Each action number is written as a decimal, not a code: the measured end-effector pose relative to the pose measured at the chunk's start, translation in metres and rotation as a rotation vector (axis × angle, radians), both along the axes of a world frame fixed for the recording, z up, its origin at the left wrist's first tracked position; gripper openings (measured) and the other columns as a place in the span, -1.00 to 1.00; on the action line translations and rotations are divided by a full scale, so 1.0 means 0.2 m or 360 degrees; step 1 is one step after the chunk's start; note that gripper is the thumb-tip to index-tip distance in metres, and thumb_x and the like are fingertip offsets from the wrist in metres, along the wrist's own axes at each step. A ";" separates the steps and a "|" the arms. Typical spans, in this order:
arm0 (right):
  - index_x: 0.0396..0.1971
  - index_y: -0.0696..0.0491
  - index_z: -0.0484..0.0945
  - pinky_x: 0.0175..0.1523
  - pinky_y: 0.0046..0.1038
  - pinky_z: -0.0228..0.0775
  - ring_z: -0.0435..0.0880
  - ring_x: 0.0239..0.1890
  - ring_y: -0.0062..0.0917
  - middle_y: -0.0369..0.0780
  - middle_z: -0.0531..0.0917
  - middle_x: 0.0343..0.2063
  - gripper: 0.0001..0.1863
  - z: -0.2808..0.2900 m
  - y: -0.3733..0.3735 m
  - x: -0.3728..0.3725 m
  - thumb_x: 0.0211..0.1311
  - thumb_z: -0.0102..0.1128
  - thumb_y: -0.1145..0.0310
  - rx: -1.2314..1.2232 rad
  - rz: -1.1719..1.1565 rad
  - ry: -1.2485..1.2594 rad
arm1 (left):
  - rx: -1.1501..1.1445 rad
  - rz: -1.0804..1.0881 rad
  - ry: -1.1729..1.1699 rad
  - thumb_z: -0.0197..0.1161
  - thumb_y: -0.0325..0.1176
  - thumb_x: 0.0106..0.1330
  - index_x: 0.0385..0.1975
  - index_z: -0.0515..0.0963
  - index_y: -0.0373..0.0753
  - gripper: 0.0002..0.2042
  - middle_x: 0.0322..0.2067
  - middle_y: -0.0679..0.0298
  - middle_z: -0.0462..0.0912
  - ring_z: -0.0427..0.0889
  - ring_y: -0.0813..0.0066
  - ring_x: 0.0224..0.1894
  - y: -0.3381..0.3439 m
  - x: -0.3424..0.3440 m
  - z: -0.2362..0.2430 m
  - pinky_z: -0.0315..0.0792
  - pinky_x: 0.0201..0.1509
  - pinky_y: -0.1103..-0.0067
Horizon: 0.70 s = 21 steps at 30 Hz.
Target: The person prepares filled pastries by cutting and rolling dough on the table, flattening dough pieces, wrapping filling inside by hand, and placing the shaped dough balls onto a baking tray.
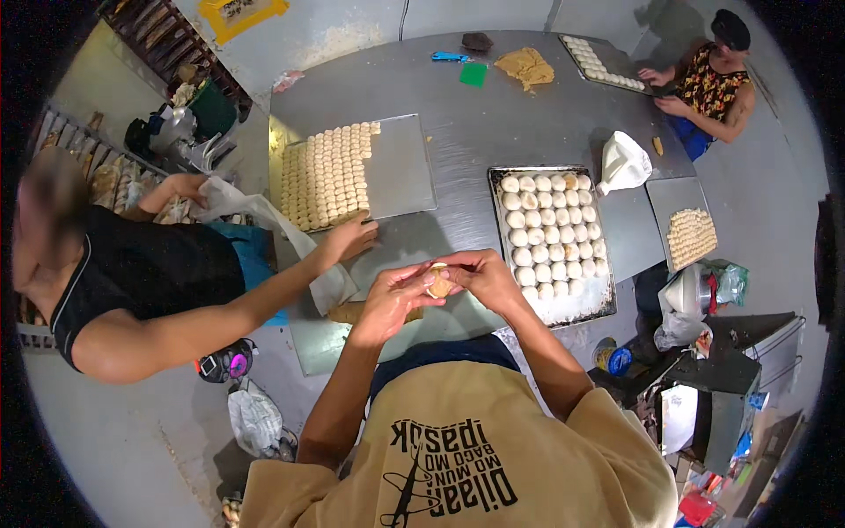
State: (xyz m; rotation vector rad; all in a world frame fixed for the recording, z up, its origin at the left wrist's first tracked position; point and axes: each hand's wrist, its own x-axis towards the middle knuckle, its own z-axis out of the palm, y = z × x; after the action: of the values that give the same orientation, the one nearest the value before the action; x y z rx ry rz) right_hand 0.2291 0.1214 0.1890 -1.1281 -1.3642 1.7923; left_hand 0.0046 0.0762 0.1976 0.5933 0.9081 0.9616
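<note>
Both my hands meet over the table's near edge around a small piece of dough with tan filling showing in it. My left hand cups it from below, its fingers curled round it. The fingers of my right hand pinch at its upper edge. Just right of my hands lies a dark-rimmed baking tray with rows of round white dough balls, a few showing tan patches. On the left, a metal tray carries rows of small tan filling pieces; its right part is bare.
A co-worker's hand reaches to the left tray's near edge. Another person handles a tray of dough balls at the far right. A white bag, a smaller filling tray and a tan dough sheet are on the table.
</note>
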 end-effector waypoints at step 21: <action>0.04 0.03 0.88 -0.21 -0.37 0.51 0.64 -0.40 -0.41 -0.17 0.64 -0.41 -0.67 -0.25 -0.01 -0.12 0.27 0.55 0.53 0.0632 -0.0226 -0.0351 | -0.0028 0.0211 0.0149 0.32 -0.51 0.60 0.24 0.61 -0.51 -0.69 0.01 0.06 0.78 0.85 0.26 0.00 -0.03 0.04 -0.17 0.83 0.14 0.36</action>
State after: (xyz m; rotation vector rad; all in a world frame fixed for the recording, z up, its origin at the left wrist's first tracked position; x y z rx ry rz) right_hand 0.2047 0.1196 0.1390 -1.1895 -1.6335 1.2524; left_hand 0.0135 0.0703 0.1629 0.5724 1.0483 1.0506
